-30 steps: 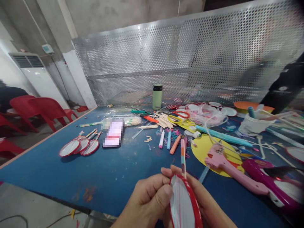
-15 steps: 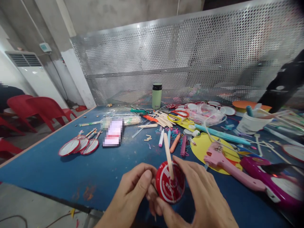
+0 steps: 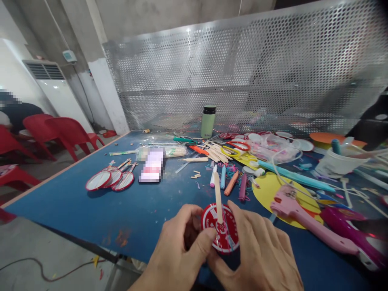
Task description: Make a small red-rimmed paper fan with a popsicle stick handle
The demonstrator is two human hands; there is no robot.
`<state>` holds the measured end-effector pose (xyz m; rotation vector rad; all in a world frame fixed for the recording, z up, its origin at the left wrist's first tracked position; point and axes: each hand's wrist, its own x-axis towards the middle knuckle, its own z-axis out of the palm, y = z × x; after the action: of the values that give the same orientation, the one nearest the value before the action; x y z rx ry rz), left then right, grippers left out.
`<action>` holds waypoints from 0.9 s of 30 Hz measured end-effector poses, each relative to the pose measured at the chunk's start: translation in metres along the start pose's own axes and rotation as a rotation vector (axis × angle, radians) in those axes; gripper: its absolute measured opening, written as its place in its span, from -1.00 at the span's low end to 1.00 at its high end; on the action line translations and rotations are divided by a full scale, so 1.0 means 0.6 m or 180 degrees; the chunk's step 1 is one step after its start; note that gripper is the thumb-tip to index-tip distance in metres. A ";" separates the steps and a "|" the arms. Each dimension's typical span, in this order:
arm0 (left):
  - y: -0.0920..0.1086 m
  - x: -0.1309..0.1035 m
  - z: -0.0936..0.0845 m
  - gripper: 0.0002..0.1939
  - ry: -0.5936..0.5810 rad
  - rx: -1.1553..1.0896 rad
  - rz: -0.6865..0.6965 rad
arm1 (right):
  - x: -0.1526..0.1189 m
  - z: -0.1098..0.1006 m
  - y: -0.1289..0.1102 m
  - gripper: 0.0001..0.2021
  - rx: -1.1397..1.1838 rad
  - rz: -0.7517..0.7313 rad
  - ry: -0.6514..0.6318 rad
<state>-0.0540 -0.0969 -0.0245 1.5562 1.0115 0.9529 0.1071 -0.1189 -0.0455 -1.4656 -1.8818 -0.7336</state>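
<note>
A round red lid with white print (image 3: pixel 228 238) is held upright between both hands, near the table's front edge. A flat wooden craft stick (image 3: pixel 218 198) stands up from the middle of its face. Thin pinkish and bluish strands run down over the print. My left hand (image 3: pixel 184 246) grips the lid's left side, its thumb on the face and the other fingers mostly hidden behind. My right hand (image 3: pixel 254 246) curls round the right rim, thumb low and fingers along the edge. Beyond the lid lie several coloured markers (image 3: pixel 231 184) and tangled yarn.
Red-rimmed discs on sticks (image 3: pixel 98 180) lie at left beside a phone (image 3: pixel 152 165). Loose craft sticks (image 3: pixel 216 151), scissors (image 3: pixel 230 150) and a green tumbler (image 3: pixel 208 122) are farther back. A pink glue gun (image 3: pixel 315 226), a purple device (image 3: pixel 351 230) and a white cup (image 3: pixel 339 163) stand to the right.
My left thumb has moved onto the lid's face, and the lid has turned to face me more squarely. The whole scene has shifted slightly rightward in view.
</note>
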 end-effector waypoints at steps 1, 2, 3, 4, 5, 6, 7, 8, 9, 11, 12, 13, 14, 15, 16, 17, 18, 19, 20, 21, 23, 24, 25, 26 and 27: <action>0.002 -0.001 0.000 -0.59 0.0021 0.0153 0.0066 | 0.002 0.000 -0.004 -0.47 -0.0010 0.0054 0.0016; 0.004 -0.002 0.001 -0.59 0.0043 0.0290 0.0121 | 0.004 -0.001 -0.008 -0.47 -0.0010 0.0112 0.0041; 0.005 -0.003 0.002 -0.57 0.0074 0.0408 0.0164 | 0.006 -0.001 -0.012 -0.47 -0.0002 0.0161 0.0062; 0.006 -0.004 0.004 -0.55 0.0110 0.0510 0.0202 | 0.007 -0.002 -0.015 -0.47 0.0009 0.0202 0.0081; 0.006 -0.005 0.006 -0.51 0.0148 0.0600 0.0239 | 0.008 -0.002 -0.017 -0.46 0.0012 0.0227 0.0103; 0.005 -0.007 0.008 -0.46 0.0184 0.0677 0.0274 | 0.008 -0.003 -0.019 -0.46 0.0004 0.0244 0.0122; 0.004 -0.008 0.010 -0.39 0.0212 0.0741 0.0304 | 0.008 -0.003 -0.019 -0.45 -0.0015 0.0260 0.0139; 0.003 -0.009 0.012 -0.32 0.0228 0.0792 0.0327 | 0.008 -0.004 -0.020 -0.45 -0.0034 0.0274 0.0145; 0.001 -0.010 0.015 -0.26 0.0235 0.0832 0.0340 | 0.008 -0.004 -0.019 -0.46 -0.0050 0.0288 0.0144; -0.002 -0.012 0.019 -0.21 0.0241 0.0875 0.0352 | 0.007 -0.005 -0.019 -0.48 -0.0057 0.0305 0.0127; -0.003 -0.013 0.022 -0.21 0.0251 0.0882 0.0357 | 0.006 -0.005 -0.018 -0.48 -0.0054 0.0313 0.0119; -0.003 -0.013 0.024 -0.22 0.0270 0.0887 0.0362 | 0.005 -0.005 -0.019 -0.49 -0.0058 0.0323 0.0116; -0.004 -0.013 0.026 -0.23 0.0293 0.0894 0.0367 | 0.004 -0.004 -0.019 -0.49 -0.0075 0.0339 0.0125; -0.004 -0.012 0.027 -0.25 0.0314 0.0908 0.0369 | 0.004 -0.004 -0.019 -0.49 -0.0100 0.0357 0.0144; -0.004 -0.011 0.029 -0.26 0.0326 0.0928 0.0369 | 0.003 -0.003 -0.020 -0.49 -0.0125 0.0370 0.0167; -0.004 -0.010 0.030 -0.26 0.0326 0.0952 0.0367 | 0.003 -0.002 -0.020 -0.49 -0.0145 0.0378 0.0191; -0.004 -0.008 0.030 -0.27 0.0310 0.0978 0.0365 | 0.002 -0.001 -0.020 -0.49 -0.0158 0.0377 0.0214; -0.004 -0.007 0.030 -0.27 0.0281 0.0997 0.0364 | 0.002 -0.001 -0.020 -0.48 -0.0166 0.0371 0.0236; -0.003 -0.006 0.030 -0.28 0.0242 0.1010 0.0363 | 0.002 -0.002 -0.020 -0.47 -0.0174 0.0365 0.0256; -0.003 -0.004 0.029 -0.28 0.0200 0.1016 0.0360 | 0.002 -0.003 -0.019 -0.47 -0.0185 0.0356 0.0269; -0.002 -0.002 0.027 -0.25 0.0121 0.1019 0.0345 | 0.001 -0.006 -0.017 -0.46 -0.0211 0.0325 0.0275; -0.002 -0.001 0.026 -0.23 0.0088 0.1021 0.0330 | 0.000 -0.008 -0.016 -0.45 -0.0213 0.0309 0.0255; -0.002 -0.001 0.026 -0.20 0.0060 0.1025 0.0308 | -0.001 -0.009 -0.014 -0.44 -0.0205 0.0298 0.0225; -0.002 0.000 0.025 -0.18 0.0032 0.1036 0.0280 | -0.003 -0.010 -0.013 -0.43 -0.0190 0.0291 0.0194; -0.003 0.000 0.025 -0.16 0.0001 0.1055 0.0245 | -0.005 -0.011 -0.012 -0.43 -0.0172 0.0293 0.0167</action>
<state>-0.0402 -0.1012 -0.0290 1.8794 1.1605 0.8682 0.1014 -0.1274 -0.0443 -1.5409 -1.7554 -0.7771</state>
